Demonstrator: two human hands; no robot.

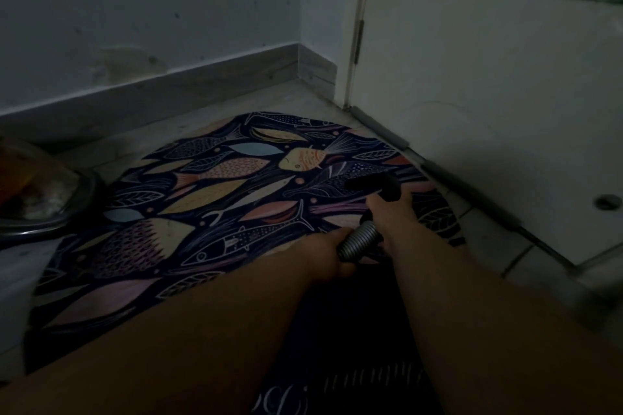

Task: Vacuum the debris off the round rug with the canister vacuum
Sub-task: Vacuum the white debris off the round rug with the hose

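Both forearms reach forward from the bottom edge; light is poor. Nearer the body, the left hand (328, 254) is curled round the ribbed grey hose (359, 241). Just ahead of it, the right hand (387, 216) is wrapped on the black nozzle end (369, 183), whose long axis runs forward and leftward from that hand, tip low over the round rug (202, 178); contact not resolvable. Most of the rug lies ahead and left of both hands; the door (472, 77) is close on the right. Far left of the left hand sits a domed body (37, 199) with a shiny rim, probably the canister. No debris discernible. Judgement: next stroke should sweep leftward, right hand steering
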